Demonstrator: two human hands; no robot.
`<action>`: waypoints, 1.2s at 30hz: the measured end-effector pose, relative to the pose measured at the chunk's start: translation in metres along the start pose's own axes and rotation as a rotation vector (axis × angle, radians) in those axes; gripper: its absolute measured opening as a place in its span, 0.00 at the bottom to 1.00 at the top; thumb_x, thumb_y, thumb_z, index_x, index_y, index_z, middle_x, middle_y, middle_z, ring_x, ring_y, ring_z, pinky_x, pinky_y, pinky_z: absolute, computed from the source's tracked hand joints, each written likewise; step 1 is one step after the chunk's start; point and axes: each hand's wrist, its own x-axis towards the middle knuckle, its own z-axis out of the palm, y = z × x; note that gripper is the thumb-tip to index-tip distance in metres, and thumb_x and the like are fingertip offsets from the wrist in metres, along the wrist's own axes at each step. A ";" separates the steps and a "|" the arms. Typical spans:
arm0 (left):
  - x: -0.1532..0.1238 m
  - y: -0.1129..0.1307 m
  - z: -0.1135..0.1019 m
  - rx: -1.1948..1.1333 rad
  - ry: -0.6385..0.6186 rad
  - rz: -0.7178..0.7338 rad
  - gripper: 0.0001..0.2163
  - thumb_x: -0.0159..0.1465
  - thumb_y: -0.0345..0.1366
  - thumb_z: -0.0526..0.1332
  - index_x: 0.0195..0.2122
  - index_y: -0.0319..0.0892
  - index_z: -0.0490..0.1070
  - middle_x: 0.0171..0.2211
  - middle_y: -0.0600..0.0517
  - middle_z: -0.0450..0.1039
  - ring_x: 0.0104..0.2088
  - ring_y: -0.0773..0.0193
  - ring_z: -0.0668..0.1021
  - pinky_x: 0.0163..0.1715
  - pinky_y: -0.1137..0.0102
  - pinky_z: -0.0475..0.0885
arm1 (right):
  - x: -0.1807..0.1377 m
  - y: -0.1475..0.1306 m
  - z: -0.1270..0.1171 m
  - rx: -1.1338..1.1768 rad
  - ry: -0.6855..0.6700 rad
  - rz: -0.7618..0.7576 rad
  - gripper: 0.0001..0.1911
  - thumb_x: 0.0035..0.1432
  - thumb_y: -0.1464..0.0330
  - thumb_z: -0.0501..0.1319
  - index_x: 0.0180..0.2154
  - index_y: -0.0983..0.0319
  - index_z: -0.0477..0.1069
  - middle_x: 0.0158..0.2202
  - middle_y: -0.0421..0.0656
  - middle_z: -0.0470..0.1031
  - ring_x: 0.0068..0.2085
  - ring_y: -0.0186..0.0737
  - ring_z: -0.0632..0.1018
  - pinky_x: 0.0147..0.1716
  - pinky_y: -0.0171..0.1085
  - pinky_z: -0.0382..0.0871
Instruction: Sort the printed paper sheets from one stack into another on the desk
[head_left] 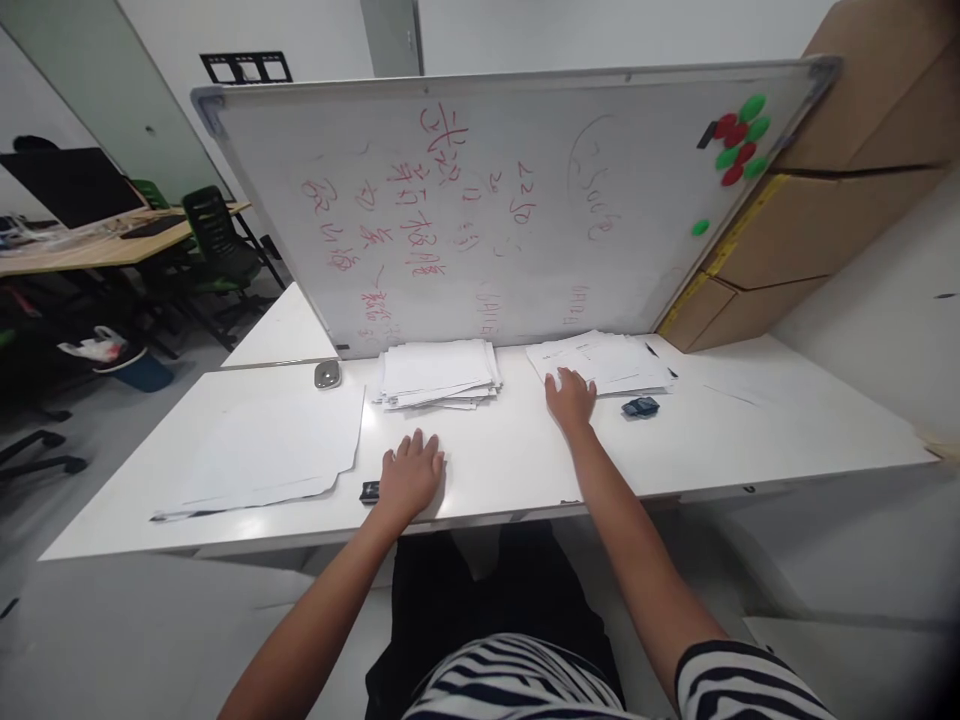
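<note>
My left hand lies palm down near the front of the white table, fingers apart. A small black object, perhaps a stapler, pokes out beside its wrist side; the hand covers the rest. My right hand rests with fingertips on the near left edge of the right paper stack, fingers stretched out. Right of it sits a small dark blue item whose kind I cannot make out. Between the hands, farther back, stands a thicker paper stack. More large sheets are spread at the left.
Behind the papers leans a whiteboard with red writing and several round magnets. Cardboard boxes are piled at the right. A grey rounded gadget lies at the back left. A blue bin and chair are beyond.
</note>
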 end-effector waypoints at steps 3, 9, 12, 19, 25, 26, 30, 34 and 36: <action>0.000 0.001 -0.001 0.012 0.013 0.006 0.24 0.69 0.45 0.39 0.62 0.46 0.57 0.66 0.43 0.52 0.64 0.46 0.59 0.55 0.47 0.59 | 0.001 0.002 0.001 0.014 0.004 -0.007 0.23 0.63 0.62 0.47 0.54 0.65 0.66 0.56 0.54 0.69 0.60 0.49 0.63 0.60 0.56 0.43; 0.001 0.000 -0.004 -0.027 -0.005 0.005 0.24 0.69 0.46 0.38 0.62 0.47 0.57 0.66 0.43 0.52 0.64 0.46 0.59 0.54 0.48 0.62 | 0.005 0.005 0.004 -0.011 -0.010 0.050 0.27 0.59 0.59 0.53 0.57 0.66 0.63 0.62 0.55 0.61 0.64 0.54 0.56 0.61 0.58 0.40; 0.001 -0.001 -0.006 -0.084 -0.031 -0.012 0.25 0.69 0.48 0.37 0.62 0.49 0.58 0.66 0.45 0.52 0.64 0.47 0.58 0.54 0.48 0.62 | 0.006 0.006 0.004 0.002 -0.031 0.068 0.26 0.60 0.59 0.52 0.56 0.65 0.65 0.62 0.54 0.62 0.64 0.53 0.56 0.60 0.60 0.39; 0.001 -0.002 -0.012 -0.164 -0.066 -0.044 0.26 0.68 0.51 0.35 0.61 0.52 0.59 0.67 0.48 0.51 0.65 0.49 0.57 0.56 0.49 0.61 | 0.005 0.006 0.003 0.046 0.018 0.113 0.19 0.62 0.63 0.50 0.50 0.61 0.70 0.57 0.52 0.69 0.61 0.54 0.61 0.56 0.70 0.27; 0.002 -0.003 -0.012 -0.174 -0.082 -0.057 0.27 0.67 0.53 0.34 0.60 0.53 0.59 0.67 0.49 0.51 0.65 0.51 0.56 0.56 0.49 0.61 | 0.004 0.003 0.002 0.065 0.065 0.090 0.21 0.62 0.60 0.50 0.51 0.63 0.69 0.54 0.54 0.71 0.60 0.55 0.63 0.56 0.71 0.26; 0.002 -0.003 -0.012 -0.175 -0.085 -0.060 0.27 0.67 0.54 0.34 0.61 0.53 0.59 0.67 0.50 0.51 0.66 0.51 0.56 0.57 0.49 0.60 | 0.005 0.004 0.002 0.066 0.060 0.093 0.21 0.62 0.59 0.50 0.50 0.63 0.69 0.54 0.54 0.71 0.60 0.55 0.63 0.56 0.71 0.27; 0.003 -0.005 -0.011 -0.182 -0.114 -0.073 0.28 0.67 0.55 0.34 0.61 0.54 0.58 0.67 0.50 0.50 0.66 0.51 0.55 0.59 0.49 0.58 | 0.005 0.005 0.002 0.071 0.047 0.106 0.21 0.62 0.58 0.48 0.47 0.62 0.72 0.56 0.53 0.70 0.60 0.56 0.62 0.55 0.72 0.28; 0.003 -0.006 -0.010 -0.193 -0.108 -0.072 0.27 0.67 0.54 0.35 0.60 0.54 0.59 0.67 0.50 0.50 0.66 0.52 0.55 0.58 0.50 0.58 | 0.004 0.003 0.001 0.073 0.060 0.079 0.19 0.63 0.61 0.48 0.43 0.60 0.73 0.54 0.49 0.71 0.60 0.54 0.62 0.56 0.72 0.28; 0.003 -0.006 -0.011 -0.196 -0.090 -0.067 0.26 0.68 0.53 0.35 0.60 0.54 0.60 0.67 0.50 0.51 0.66 0.52 0.56 0.58 0.50 0.59 | 0.003 0.001 0.000 0.060 0.059 0.043 0.19 0.64 0.63 0.46 0.42 0.61 0.73 0.50 0.50 0.74 0.58 0.52 0.65 0.57 0.70 0.29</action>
